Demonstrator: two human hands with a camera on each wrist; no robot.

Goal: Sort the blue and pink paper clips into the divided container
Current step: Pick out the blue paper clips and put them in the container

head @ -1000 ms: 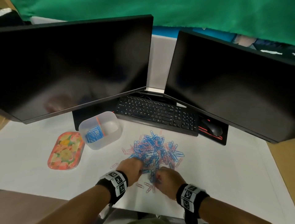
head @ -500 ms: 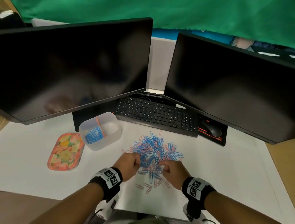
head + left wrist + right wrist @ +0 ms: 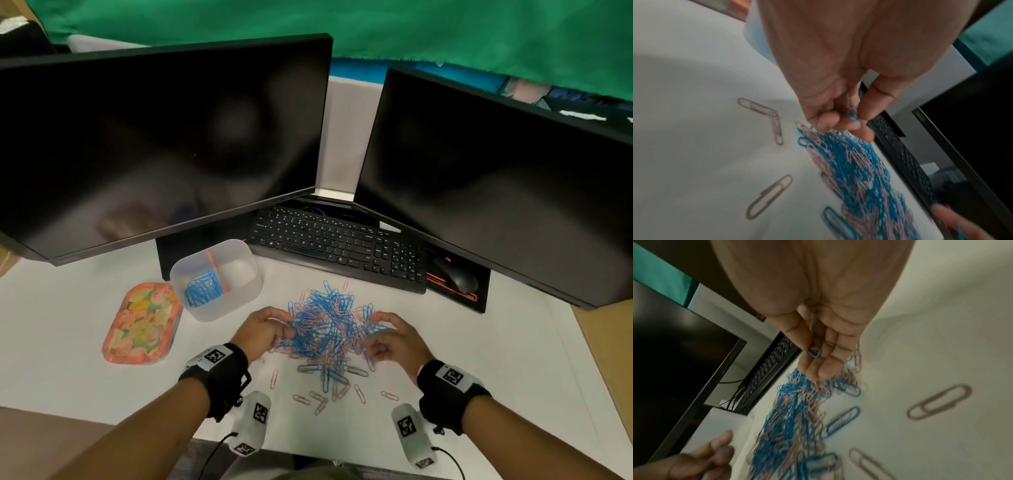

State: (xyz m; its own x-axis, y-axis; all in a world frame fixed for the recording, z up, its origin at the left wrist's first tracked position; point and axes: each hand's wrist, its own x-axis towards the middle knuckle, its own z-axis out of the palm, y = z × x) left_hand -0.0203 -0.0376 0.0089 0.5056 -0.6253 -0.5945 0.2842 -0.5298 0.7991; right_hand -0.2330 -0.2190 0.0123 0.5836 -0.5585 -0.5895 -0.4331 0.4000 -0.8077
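- Most of the work remains, by the look of it: a large mixed pile of blue and pink paper clips (image 3: 329, 329) lies on the bench (image 3: 479, 359) in front of the keyboard (image 3: 339, 245), with loose strays (image 3: 320, 399) scattered on the near side.
- Divided container (image 3: 239, 301), left of the pile and beside a floral tray (image 3: 140, 323): its left compartment holds a batch of blue clips (image 3: 203, 287); the right compartment appears to hold nothing, so no pink clips look sorted yet.
- Left hand (image 3: 263, 329), at the pile's left edge: fingers (image 3: 869, 112) curled, thumb and fingertips pinching a single blue clip (image 3: 853, 115) just above the heap.
- Right hand (image 3: 397, 339), at the pile's right edge: fingers (image 3: 826, 366) loosely bent together, thumb pressing a blue clip (image 3: 814, 352) against them; whether more clips sit deeper in the palm cannot be told.
- Judgement: both hands are gathering blue clips, and carrying them to the left compartment seems the step in hand; the whole pink share remains to be done.
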